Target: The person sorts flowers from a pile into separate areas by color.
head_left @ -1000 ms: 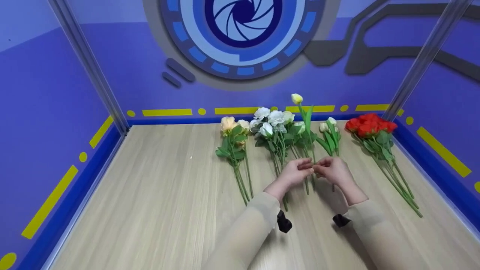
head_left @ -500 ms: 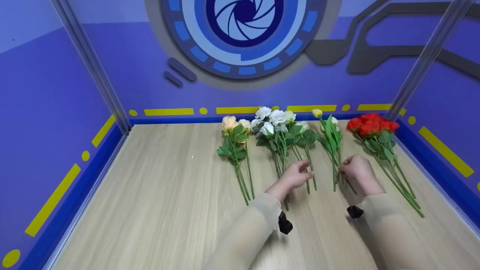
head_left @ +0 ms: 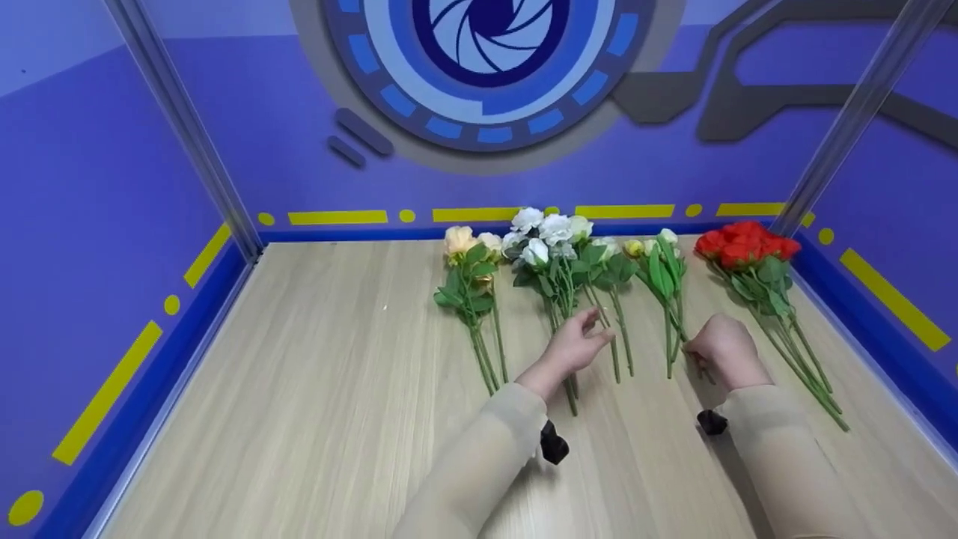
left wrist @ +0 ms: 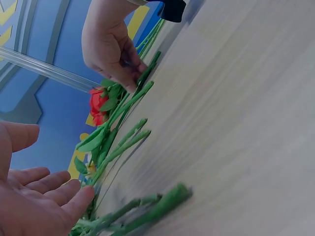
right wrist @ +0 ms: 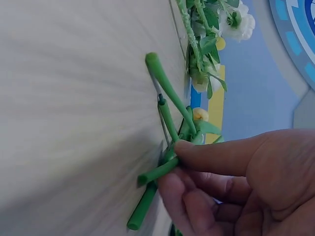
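Observation:
The right hand (head_left: 724,348) pinches a green tulip stem (right wrist: 160,172) between thumb and fingers, low down near the table. That stem belongs to the tulip bunch, where a yellow tulip head (head_left: 634,248) lies beside white tulips (head_left: 667,238). In the left wrist view the left hand (left wrist: 39,196) has its fingers spread and holds nothing. From the head view, it hovers over the stems of the white flowers (head_left: 555,228), left of some pale greenish-white flowers (head_left: 606,248). Whether it touches any stem cannot be told.
Red roses (head_left: 748,245) lie at the right, close to the side wall. Peach roses (head_left: 460,243) lie left of the white flowers. Blue printed panels (head_left: 359,187) stand behind and on both sides of the wooden table (head_left: 322,389).
The right hand has carried the yellow tulip rightward and lowered it onto the white tulips. The left hand has let go of its stem and drawn slightly left.

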`<state>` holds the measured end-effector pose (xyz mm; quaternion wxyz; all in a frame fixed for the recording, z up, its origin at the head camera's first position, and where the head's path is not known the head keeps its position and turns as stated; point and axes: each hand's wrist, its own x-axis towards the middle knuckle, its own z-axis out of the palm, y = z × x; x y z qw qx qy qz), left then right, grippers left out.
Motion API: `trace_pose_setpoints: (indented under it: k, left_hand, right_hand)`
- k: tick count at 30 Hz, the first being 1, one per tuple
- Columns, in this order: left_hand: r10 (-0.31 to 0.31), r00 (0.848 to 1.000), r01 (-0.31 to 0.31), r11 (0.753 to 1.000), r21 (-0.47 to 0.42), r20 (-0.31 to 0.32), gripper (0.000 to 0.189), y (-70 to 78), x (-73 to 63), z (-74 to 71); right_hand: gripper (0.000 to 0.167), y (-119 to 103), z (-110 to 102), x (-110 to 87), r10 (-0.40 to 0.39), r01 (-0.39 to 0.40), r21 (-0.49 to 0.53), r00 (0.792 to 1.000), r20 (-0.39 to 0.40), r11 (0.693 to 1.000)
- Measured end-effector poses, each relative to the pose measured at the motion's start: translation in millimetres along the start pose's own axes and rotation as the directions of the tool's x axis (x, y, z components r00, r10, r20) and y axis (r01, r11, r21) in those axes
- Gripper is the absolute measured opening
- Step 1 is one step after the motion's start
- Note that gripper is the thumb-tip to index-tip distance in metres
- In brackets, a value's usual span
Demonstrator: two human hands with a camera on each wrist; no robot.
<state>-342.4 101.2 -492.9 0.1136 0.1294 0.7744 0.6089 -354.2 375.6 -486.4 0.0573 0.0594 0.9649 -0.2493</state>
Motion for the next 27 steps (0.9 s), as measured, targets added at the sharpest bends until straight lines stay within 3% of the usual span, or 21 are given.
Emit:
trace_pose_setpoints:
  k: [6, 12, 17, 23, 27]
  left_hand:
    - [0.02, 0.999, -0.014, 0.994, 0.111, -0.048, 0.061, -2.3, -6.4, -22.4]
    - [0.045, 0.993, -0.021, 0.977, 0.211, -0.113, 0.067, -4.8, -14.0, -47.9]
    - [0.075, 0.981, -0.021, 0.957, 0.288, -0.177, 0.07, -5.2, -18.5, -77.3]
    - [0.098, 0.956, 0.035, 0.899, 0.437, -0.278, 0.075, -13.4, -24.5, -123.2]
    - [0.105, 0.926, 0.111, 0.842, 0.529, -0.362, 0.078, -21.9, -29.5, -154.7]
  right_hand:
    - [0.028, -6.5, -2.7, -2.3, 0.023, -0.026, -0.107, 0.999, -0.023, 0.994]
    - [0.068, -27.4, 2.4, 2.0, 0.073, -0.077, -0.137, 0.997, -0.036, 0.988]
    - [0.082, -48.1, 11.4, 8.1, 0.046, -0.055, -0.113, 0.996, -0.082, 0.992]
    - [0.099, -69.7, 20.1, 15.2, 0.011, -0.019, -0.095, 0.997, -0.08, 0.995]
    - [0.107, -82.0, 25.2, 18.7, -0.02, 0.013, -0.079, 0.996, -0.092, 0.997]
